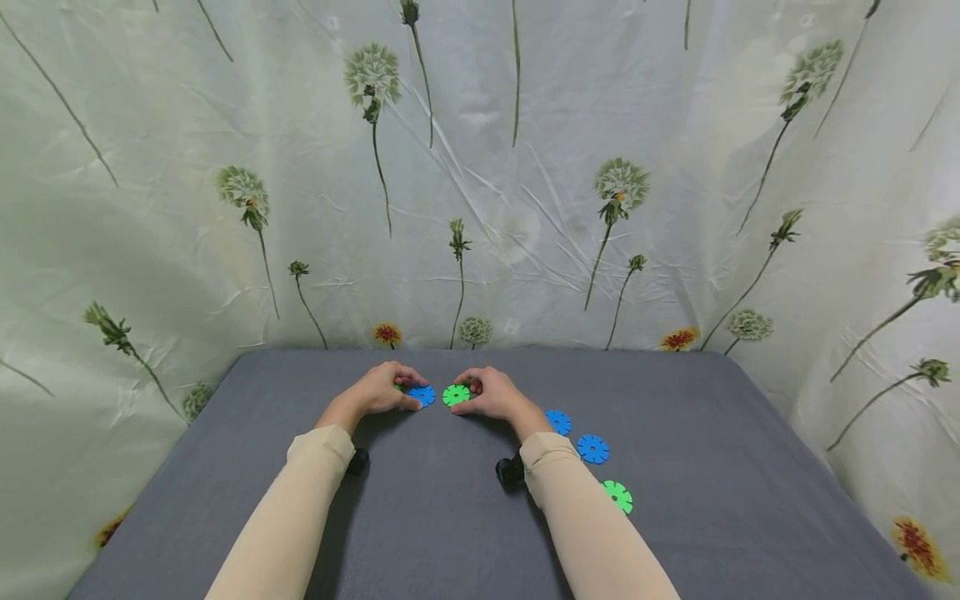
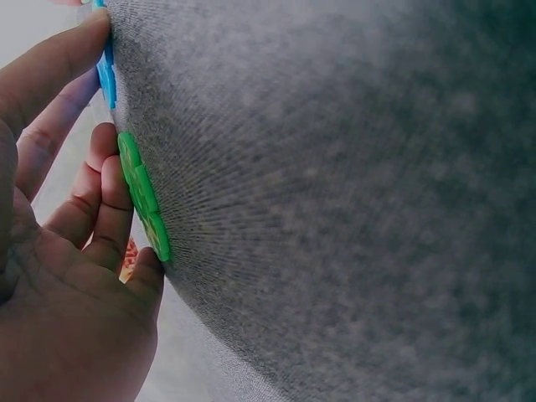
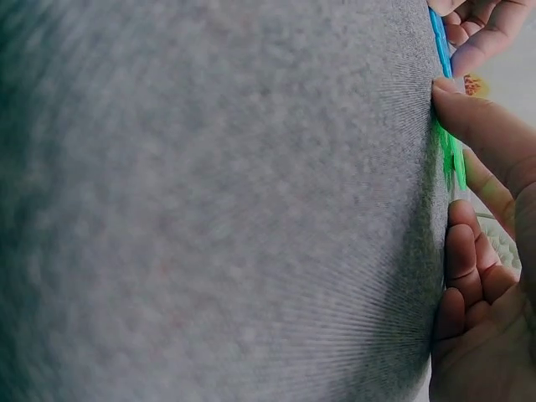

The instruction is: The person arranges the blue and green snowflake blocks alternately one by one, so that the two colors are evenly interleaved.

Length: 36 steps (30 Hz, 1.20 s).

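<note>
Left grip (image 1: 377,389) narrow on blue disc (image 1: 423,396); right grip (image 1: 497,396) on green disc (image 1: 454,396); right sleeve (image 1: 588,518) partly before nearest green disc (image 1: 619,497)

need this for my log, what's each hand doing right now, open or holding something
Left hand: closed, holding a blue disc.
Right hand: closed, holding a green disc.

Beneath the hands (image 1: 381,388) spreads a grey, fabric-textured worktop (image 1: 423,517). Beyond them hangs a pale, creased, flower-printed sheet (image 1: 517,192).
</note>
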Tool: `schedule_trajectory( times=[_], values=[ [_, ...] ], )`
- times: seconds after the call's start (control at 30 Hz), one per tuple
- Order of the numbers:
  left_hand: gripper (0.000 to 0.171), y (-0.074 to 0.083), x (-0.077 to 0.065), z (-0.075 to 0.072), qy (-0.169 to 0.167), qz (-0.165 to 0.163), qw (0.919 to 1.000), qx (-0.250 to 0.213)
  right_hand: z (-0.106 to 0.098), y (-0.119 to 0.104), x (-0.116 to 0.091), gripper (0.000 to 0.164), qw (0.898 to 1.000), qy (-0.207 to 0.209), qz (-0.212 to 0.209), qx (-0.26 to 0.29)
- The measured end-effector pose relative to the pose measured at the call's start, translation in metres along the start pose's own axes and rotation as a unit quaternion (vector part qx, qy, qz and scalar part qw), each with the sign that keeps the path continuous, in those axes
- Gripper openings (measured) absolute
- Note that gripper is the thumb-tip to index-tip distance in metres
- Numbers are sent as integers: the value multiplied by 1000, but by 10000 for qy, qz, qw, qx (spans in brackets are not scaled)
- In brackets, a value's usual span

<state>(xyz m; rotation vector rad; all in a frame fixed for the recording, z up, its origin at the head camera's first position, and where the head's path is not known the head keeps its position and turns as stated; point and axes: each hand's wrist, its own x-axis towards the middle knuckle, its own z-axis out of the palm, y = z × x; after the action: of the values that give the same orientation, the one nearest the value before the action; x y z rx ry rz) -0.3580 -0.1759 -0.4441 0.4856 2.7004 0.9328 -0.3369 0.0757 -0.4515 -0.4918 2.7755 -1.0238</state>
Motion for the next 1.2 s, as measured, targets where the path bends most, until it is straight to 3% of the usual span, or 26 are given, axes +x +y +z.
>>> schedule_trajectory(
  times=[1.2],
  values=[
    [38,4,1,-2,-61,-70,9996,249,2,3,0,47,9999,-76,19,-131]
  ],
)
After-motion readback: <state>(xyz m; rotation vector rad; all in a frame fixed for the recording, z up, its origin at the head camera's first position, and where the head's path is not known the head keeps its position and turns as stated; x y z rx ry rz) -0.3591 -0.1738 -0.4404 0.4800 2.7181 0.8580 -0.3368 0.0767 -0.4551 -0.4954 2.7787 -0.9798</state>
